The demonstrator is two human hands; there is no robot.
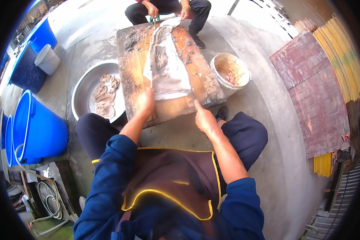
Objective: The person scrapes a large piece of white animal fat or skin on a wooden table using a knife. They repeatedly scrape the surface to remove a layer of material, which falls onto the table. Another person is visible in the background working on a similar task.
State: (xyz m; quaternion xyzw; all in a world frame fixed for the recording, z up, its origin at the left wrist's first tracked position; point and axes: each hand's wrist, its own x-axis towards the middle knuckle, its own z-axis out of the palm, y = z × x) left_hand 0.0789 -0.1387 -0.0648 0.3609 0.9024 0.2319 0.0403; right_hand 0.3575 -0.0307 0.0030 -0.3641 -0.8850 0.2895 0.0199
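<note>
I've got a broad, soft whitish sheet [174, 76] in view, mottled grey-brown toward its left side! It's lying spread out along the wooden board [210, 86], bunched narrow at the far end, widening toward me.

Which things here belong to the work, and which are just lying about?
Likely in use:
- pale piece
- board
- basin
- pail beside the board

Seemingly just lying about:
- hose
- blue tubs
- red panel
- yellow slats

Worn wooden board [205, 82], limp white sheet [173, 76] on top; grey scraps [187, 59]
</note>
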